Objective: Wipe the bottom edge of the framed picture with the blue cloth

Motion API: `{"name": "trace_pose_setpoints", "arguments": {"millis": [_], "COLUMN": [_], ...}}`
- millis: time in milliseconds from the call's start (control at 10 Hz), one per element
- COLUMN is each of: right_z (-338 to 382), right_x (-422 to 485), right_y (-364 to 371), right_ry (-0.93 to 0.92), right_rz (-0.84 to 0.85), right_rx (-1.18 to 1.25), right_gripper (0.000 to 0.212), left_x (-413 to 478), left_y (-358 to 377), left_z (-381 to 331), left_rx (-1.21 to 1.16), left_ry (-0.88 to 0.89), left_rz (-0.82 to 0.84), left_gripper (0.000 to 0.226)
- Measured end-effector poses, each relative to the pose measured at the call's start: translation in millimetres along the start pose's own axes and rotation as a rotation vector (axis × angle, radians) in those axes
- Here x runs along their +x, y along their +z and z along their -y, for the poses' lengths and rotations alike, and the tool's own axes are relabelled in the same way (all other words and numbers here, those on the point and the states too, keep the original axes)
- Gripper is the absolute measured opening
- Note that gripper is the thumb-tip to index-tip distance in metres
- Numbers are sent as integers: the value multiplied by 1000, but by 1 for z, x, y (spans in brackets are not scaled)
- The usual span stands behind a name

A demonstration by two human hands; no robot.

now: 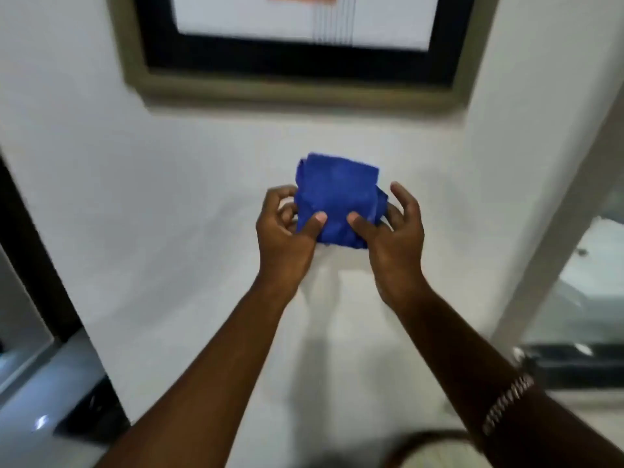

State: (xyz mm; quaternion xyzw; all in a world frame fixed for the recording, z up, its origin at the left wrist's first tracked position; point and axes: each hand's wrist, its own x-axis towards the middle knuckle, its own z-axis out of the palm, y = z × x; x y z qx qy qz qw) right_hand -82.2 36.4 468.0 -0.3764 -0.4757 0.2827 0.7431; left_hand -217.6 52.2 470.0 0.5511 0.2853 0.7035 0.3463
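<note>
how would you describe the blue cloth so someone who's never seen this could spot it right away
Start at the framed picture high on the white wall and drop straight down below its bottom edge. There the left hand and right hand hold a bunched blue cloth between them. It is the only vivid blue thing in view.

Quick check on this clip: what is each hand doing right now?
Left hand: closed on the blue cloth, thumb on top.
Right hand: thumb pinching the same cloth, other fingers spread loose.
</note>
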Motion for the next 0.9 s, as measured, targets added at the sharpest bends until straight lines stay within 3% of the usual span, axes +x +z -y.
{"name": "trace_pose_setpoints", "arguments": {"millis": [200,300,500,600,800,900], "right_z": [-95,-150,-283,-350,-386,-372], "right_x": [-54,-89,-203,-252,-262,-261], "right_y": [-116,-167,-279,-332,-367,-364], "right_ry": [445,567,849,993,1035,977], "right_rz": [-68,-94,-272,-261,-1,108], "right_rx": [-222,-361,-504,-625,-939,-1050], "right_gripper": [66,65,66,69,73,77], "left_x": [-116,-171,-316,-385,-400,-385], "left_y": [33,46,60,63,64,61], "left_z": [117,172,304,369,409,397], "left_rx": [126,225,366,414,529,599], "left_ry": [-371,-488,-774,-936,-921,-855], "left_rz": [10,27,197,407,716,761], "left_gripper": [32,31,22,25,34,29]}}
